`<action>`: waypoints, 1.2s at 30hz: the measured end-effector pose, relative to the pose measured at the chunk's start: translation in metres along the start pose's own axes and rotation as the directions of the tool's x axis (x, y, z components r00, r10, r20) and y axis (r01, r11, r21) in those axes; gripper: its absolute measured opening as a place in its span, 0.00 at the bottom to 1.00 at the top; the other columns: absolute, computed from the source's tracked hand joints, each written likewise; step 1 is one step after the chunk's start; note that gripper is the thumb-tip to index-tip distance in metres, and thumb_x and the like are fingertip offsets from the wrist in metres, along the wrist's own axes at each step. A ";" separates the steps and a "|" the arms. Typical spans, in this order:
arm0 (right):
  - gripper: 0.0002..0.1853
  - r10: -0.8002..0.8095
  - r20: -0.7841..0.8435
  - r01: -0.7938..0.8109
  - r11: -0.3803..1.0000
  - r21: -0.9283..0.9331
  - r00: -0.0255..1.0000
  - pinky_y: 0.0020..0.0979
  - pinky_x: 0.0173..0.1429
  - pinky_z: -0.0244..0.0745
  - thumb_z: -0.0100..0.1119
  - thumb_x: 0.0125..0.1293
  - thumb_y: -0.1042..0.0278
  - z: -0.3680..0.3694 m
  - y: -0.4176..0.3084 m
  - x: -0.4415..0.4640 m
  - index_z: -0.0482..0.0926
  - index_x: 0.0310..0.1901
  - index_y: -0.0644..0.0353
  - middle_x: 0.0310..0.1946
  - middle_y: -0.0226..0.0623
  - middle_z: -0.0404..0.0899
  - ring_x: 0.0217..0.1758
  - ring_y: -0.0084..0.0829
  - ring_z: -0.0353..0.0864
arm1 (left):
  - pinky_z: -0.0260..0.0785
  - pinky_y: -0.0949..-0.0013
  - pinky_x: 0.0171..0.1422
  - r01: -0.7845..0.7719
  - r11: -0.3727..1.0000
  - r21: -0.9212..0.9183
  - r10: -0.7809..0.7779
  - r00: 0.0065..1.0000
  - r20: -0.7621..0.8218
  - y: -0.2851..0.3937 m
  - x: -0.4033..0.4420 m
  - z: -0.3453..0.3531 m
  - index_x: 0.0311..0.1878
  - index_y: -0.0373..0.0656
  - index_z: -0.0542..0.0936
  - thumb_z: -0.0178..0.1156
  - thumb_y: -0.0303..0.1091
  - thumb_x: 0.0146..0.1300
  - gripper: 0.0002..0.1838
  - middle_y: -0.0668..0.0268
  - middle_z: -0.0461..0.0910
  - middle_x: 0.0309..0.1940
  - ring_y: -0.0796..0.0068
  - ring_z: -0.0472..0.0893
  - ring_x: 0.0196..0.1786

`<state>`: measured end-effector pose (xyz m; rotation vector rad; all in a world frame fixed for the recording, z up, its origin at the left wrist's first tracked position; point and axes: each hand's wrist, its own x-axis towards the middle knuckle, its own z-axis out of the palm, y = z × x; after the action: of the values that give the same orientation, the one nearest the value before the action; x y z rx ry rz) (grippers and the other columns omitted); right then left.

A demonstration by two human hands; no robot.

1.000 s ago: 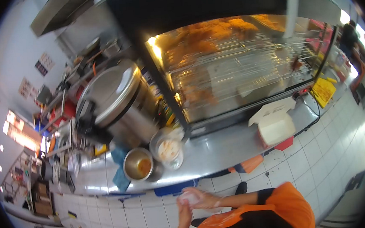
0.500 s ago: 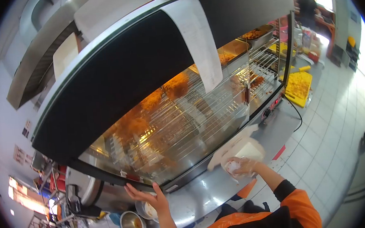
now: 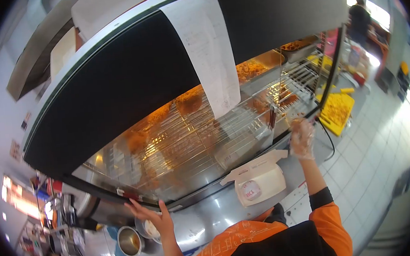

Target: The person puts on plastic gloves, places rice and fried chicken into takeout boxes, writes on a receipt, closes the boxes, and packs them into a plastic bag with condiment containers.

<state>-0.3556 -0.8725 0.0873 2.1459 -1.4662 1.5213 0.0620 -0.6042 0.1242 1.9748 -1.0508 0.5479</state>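
Observation:
My left hand (image 3: 153, 217) has its fingers spread by the lower left edge of the glass display cabinet (image 3: 128, 71), and nothing is in it. My right hand (image 3: 302, 132), in a clear plastic glove, is raised at the cabinet's lower right edge; its fingers are blurred, so their grip cannot be made out. Between the hands, an open white box (image 3: 272, 183) stands on the steel counter with a round wrapped packet (image 3: 250, 190) with red lettering inside. Behind the glass, fried food (image 3: 189, 102) sits on wire racks.
A long paper strip (image 3: 209, 55) hangs over the cabinet front. At the right is a yellow tray (image 3: 337, 110) of chopped food. A steel pot (image 3: 129, 241) and a bowl (image 3: 151, 228) stand at the lower left. Another person (image 3: 360, 19) stands in the far right background.
The round packet has gone from my right hand into the box. My right hand has moved up and right to the cabinet edge. My left hand stays spread at the cabinet's left.

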 end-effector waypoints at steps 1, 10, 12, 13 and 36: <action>0.16 0.051 0.003 -0.051 0.999 -0.019 0.999 0.46 0.57 0.68 0.60 0.55 0.70 0.000 0.007 0.022 0.77 0.47 0.53 0.47 0.42 0.77 0.53 0.44 0.75 | 0.38 0.47 0.76 0.037 0.999 -0.019 -0.038 0.998 -0.043 0.006 0.001 0.006 0.76 0.43 0.44 0.61 0.48 0.62 0.48 0.49 0.34 0.76 0.46 0.40 0.77; 0.30 -0.231 0.210 0.273 0.941 -0.202 0.950 0.47 0.69 0.61 0.67 0.55 0.56 0.007 0.035 0.113 0.71 0.61 0.46 0.67 0.42 0.62 0.70 0.53 0.59 | 0.35 0.54 0.78 0.290 0.905 -0.311 -0.344 0.929 -0.134 0.049 0.006 0.020 0.76 0.44 0.43 0.60 0.43 0.65 0.46 0.50 0.35 0.77 0.53 0.40 0.78; 0.27 -0.314 0.003 0.314 0.950 -0.002 0.950 0.46 0.67 0.63 0.65 0.56 0.60 0.010 0.045 0.104 0.72 0.59 0.47 0.66 0.42 0.64 0.68 0.50 0.63 | 0.38 0.57 0.78 0.341 0.872 -0.351 -0.415 0.895 -0.161 0.061 -0.016 0.011 0.77 0.45 0.42 0.60 0.42 0.65 0.46 0.51 0.37 0.77 0.55 0.41 0.78; 0.23 -0.320 0.060 0.318 0.947 0.044 0.946 0.44 0.63 0.67 0.64 0.56 0.60 0.005 0.046 0.098 0.75 0.55 0.47 0.62 0.40 0.68 0.63 0.46 0.68 | 0.40 0.54 0.77 0.398 0.883 -0.247 -0.442 0.883 -0.159 0.063 -0.033 0.009 0.77 0.47 0.43 0.59 0.42 0.65 0.44 0.54 0.37 0.77 0.54 0.43 0.78; 0.21 -0.265 0.260 0.262 0.964 0.047 0.928 0.40 0.56 0.73 0.55 0.63 0.52 0.061 0.118 0.097 0.75 0.55 0.50 0.45 0.39 0.78 0.51 0.39 0.77 | 0.51 0.57 0.74 0.753 0.653 0.085 -0.726 0.590 0.352 0.113 -0.222 -0.024 0.73 0.51 0.57 0.54 0.34 0.68 0.31 0.65 0.51 0.74 0.58 0.60 0.71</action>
<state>-0.4032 -1.0297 0.0866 2.5118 -1.1703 1.1915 -0.1558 -0.5155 0.0390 2.2584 -0.3222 -0.3335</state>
